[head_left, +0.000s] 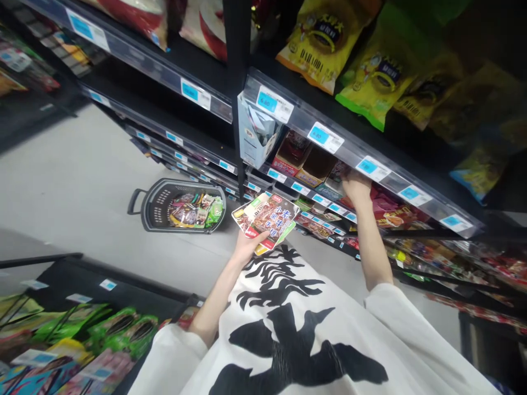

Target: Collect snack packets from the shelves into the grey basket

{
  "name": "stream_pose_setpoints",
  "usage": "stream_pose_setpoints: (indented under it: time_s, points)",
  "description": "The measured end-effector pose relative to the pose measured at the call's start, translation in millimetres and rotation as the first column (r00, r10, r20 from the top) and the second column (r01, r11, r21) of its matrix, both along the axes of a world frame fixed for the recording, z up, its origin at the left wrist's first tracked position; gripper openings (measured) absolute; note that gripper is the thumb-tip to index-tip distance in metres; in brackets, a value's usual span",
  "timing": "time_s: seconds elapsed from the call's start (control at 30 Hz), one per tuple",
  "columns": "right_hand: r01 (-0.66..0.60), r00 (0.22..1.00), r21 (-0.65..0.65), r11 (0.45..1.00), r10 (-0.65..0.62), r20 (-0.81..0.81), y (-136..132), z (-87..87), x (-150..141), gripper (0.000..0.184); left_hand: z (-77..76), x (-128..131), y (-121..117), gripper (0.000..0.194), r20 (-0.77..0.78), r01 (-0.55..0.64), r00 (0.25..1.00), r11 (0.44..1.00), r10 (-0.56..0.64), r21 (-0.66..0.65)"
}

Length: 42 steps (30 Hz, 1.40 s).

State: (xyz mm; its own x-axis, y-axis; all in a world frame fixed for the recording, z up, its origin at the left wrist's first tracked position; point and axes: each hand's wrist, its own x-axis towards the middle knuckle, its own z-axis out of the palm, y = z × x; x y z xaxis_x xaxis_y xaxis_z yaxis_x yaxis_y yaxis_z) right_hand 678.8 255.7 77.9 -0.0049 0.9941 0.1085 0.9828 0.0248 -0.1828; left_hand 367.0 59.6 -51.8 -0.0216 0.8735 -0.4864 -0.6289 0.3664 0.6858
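My left hand point(247, 245) is closed around several fanned-out snack packets point(275, 215), the thumb pressed over the top one, which has a brown picture and large lettering. My right hand point(356, 187) reaches into the shelf just below a price rail point(349, 151). Its fingers are in shadow and partly hidden, so what they touch does not show. Next to it stand open display boxes, among them a teal-grey box point(331, 186), a brown box point(315, 167) and a red box point(291, 152). Pink-red packets point(389, 207) lie on its other side.
A dark grey shopping basket point(150, 211) holding many small packets stands on the floor point(82, 175). Yellow snack bags point(325, 41) fill the upper shelf. A light-blue carton point(255, 140) sits beside the shelf post. Another display rack point(135, 285) with green bags is at lower left.
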Motion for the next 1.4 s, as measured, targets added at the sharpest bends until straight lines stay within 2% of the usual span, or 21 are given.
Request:
stream_pose_setpoints:
  time_s: [0.07, 0.1, 0.13, 0.17, 0.23, 0.33, 0.4, 0.47, 0.6, 0.7, 0.8, 0.93, 1.03, 1.1, 1.13, 1.23, 1.3, 1.37, 1.4]
  points:
    - [-0.117, 0.983, 0.024, 0.993, 0.120, -0.137, -26.6, -5.3, -10.7, 0.043, 1.1, -0.6, 2.8, 0.076, 0.004, 0.014, 1.000, 1.000, -0.014, -0.014]
    - [-0.224, 0.937, 0.018, 0.974, 0.220, -0.272, -41.8, -8.8, -19.9, 0.040, 1.0, -1.0, 4.2, 0.076, 0.002, 0.026, 1.000, 1.000, -0.026, -0.014]
    - [-0.334, 0.853, -0.015, 0.942, 0.296, -0.429, -57.0, -13.0, -31.2, 0.039, 0.7, -1.3, 5.5, 0.077, -0.005, 0.040, 0.999, 0.999, -0.040, -0.012]
    - [-0.422, 0.757, -0.073, 0.904, 0.306, -0.577, -71.2, -17.9, -43.9, 0.040, 0.2, -1.5, 6.8, 0.078, -0.014, 0.058, 0.998, 0.998, -0.058, -0.007]
    - [-0.496, 0.618, -0.185, 0.849, 0.196, -0.761, -93.1, -28.8, -69.6, 0.050, -1.0, -1.8, 9.0, 0.079, -0.030, 0.098, 0.995, 0.995, -0.097, 0.013]
    - [-0.435, 0.507, -0.230, 0.871, 0.026, -0.861, -106.5, -42.7, -95.5, 0.045, -1.2, -1.9, 10.7, 0.077, -0.002, 0.133, 0.991, 0.991, -0.133, 0.026]
    - [-0.427, 0.413, -0.268, 0.864, -0.078, -0.908, -107.9, -47.0, -100.7, 0.041, 0.4, -2.8, 11.0, 0.074, 0.056, 0.127, 0.990, 0.992, -0.127, 0.006]
    - [-0.465, 0.331, -0.319, 0.826, -0.172, -0.928, -109.0, -48.1, -100.0, 0.042, 2.9, -5.1, 11.0, 0.073, 0.087, 0.136, 0.987, 0.991, -0.136, 0.009]
    - [-0.514, 0.253, -0.384, 0.767, -0.292, -0.922, -115.8, -51.8, -95.7, 0.046, 5.2, -15.0, 9.9, 0.073, -0.028, 0.215, 0.977, 0.969, -0.214, 0.124]
    - [-0.529, 0.222, -0.414, 0.741, -0.350, -0.910, -119.4, -58.9, -93.2, 0.051, 0.0, -24.0, 5.8, 0.083, -0.117, 0.285, 0.957, 0.935, -0.265, 0.211]
    - [-0.546, 0.185, -0.423, 0.723, -0.389, -0.903, -117.9, -64.3, -90.2, 0.053, -9.1, -28.5, -1.2, 0.091, -0.055, 0.309, 0.951, 0.921, -0.305, 0.238]
    - [-0.623, 0.157, -0.434, 0.651, -0.439, -0.885, -113.7, -66.6, -86.1, 0.060, -19.7, -26.3, -9.0, 0.089, 0.009, 0.291, 0.953, 0.920, -0.304, 0.262]
    - [-0.627, 0.123, -0.431, 0.649, -0.463, -0.877, -112.8, -67.6, -81.4, 0.062, -25.6, -23.6, -11.5, 0.086, -0.014, 0.295, 0.954, 0.928, -0.300, 0.228]
    - [-0.586, 0.105, -0.423, 0.692, -0.452, -0.886, -109.6, -67.2, -76.0, 0.061, -28.0, -22.9, -11.4, 0.082, -0.018, 0.275, 0.961, 0.943, -0.277, 0.188]
    - [-0.541, 0.104, -0.412, 0.733, -0.427, -0.898, -105.4, -66.4, -72.6, 0.059, -28.2, -23.0, -10.8, 0.078, -0.019, 0.264, 0.964, 0.949, -0.265, 0.170]
    - [-0.282, 0.157, -0.288, 0.915, -0.252, -0.955, -76.8, -61.7, -62.1, 0.053, -24.3, -24.6, -7.5, 0.069, -0.014, 0.244, 0.970, 0.962, -0.244, 0.123]
    - [-0.062, 0.256, -0.112, 0.992, -0.092, -0.962, -44.8, -58.6, -57.4, 0.056, -18.8, -26.3, -4.8, 0.070, 0.000, 0.244, 0.969, 0.964, -0.245, 0.103]
    - [0.064, 0.385, 0.056, 0.996, 0.027, -0.922, -8.2, -56.9, -55.7, 0.064, -13.2, -28.0, -3.1, 0.072, 0.003, 0.256, 0.966, 0.962, -0.257, 0.094]
    - [0.080, 0.444, 0.106, 0.991, 0.060, -0.894, 9.7, -56.5, -55.7, 0.065, -11.1, -28.8, -2.9, 0.072, -0.002, 0.267, 0.963, 0.959, -0.268, 0.094]
